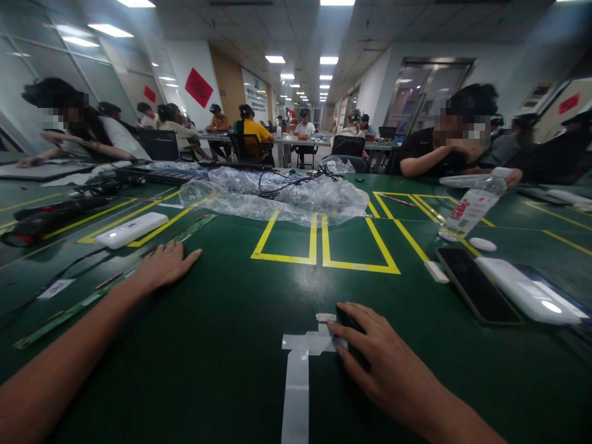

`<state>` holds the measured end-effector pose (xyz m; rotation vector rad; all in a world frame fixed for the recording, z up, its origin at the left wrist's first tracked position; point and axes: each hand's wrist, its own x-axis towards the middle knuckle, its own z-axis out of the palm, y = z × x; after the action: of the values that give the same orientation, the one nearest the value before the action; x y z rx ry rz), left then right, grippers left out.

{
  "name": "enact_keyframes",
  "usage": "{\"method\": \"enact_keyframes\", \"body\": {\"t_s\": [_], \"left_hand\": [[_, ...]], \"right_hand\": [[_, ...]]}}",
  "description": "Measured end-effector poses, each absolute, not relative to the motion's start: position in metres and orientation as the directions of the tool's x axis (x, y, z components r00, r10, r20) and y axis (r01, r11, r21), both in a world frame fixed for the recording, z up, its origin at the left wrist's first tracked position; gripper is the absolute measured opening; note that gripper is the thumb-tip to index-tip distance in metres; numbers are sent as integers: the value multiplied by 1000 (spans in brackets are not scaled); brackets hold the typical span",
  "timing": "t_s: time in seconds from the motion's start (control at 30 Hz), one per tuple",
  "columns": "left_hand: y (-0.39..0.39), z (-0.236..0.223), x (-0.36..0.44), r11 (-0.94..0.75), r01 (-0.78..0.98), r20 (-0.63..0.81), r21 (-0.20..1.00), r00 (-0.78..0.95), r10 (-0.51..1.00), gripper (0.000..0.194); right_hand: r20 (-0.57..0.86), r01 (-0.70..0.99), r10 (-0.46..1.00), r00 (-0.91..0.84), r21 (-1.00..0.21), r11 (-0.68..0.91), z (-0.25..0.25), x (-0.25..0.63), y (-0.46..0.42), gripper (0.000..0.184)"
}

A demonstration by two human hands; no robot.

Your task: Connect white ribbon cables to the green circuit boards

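Note:
My left hand point(164, 265) lies flat with its thumb spread, over the middle of a long, narrow green circuit board point(58, 322). The board slants across the table and shows on both sides of the hand. My right hand point(379, 348) rests palm down with its fingers stretched out. Its fingertips touch the right side of white tape strips point(296, 394) stuck to the table in a T shape. A small, pale rectangular piece point(325, 317) sits at the tape's upper end, beside the index and middle fingers. Neither hand grips anything.
Crumpled clear plastic wrap point(296, 194) with black cables lies ahead. A white power bank point(132, 230) is at left. A bottle point(474, 206), a phone point(476, 287) and another white device point(527, 290) stand or lie at right. People sit across the green table point(231, 345).

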<state>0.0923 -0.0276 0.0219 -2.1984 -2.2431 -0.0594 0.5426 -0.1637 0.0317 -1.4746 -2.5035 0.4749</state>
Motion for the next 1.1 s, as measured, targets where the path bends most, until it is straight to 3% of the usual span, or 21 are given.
{"method": "enact_keyframes", "body": {"t_s": [0.17,0.3,0.43,0.57,0.87,1.1], "left_hand": [[-42,9,179,-153,987,-67,46,155,986,89],[-56,16,213,-272,962,-36,9,272,962,78],[-38,17,172,-150,986,26,-68,152,988,76],[-22,10,136,-80,996,-74,-41,77,994,79],[-81,18,234,-482,869,-85,115,492,866,78],[-126,20,274,-604,781,-36,160,616,787,74]], "right_hand": [[-8,819,880,-474,-372,438,30,544,-163,40],[-14,818,880,-474,-378,435,28,545,-161,40],[-24,809,877,-480,-398,432,29,546,-161,40],[-9,801,876,-482,-410,437,31,546,-161,40],[16,798,879,-476,-412,440,27,544,-161,42],[23,768,865,-501,-450,456,24,541,-164,47]]}}
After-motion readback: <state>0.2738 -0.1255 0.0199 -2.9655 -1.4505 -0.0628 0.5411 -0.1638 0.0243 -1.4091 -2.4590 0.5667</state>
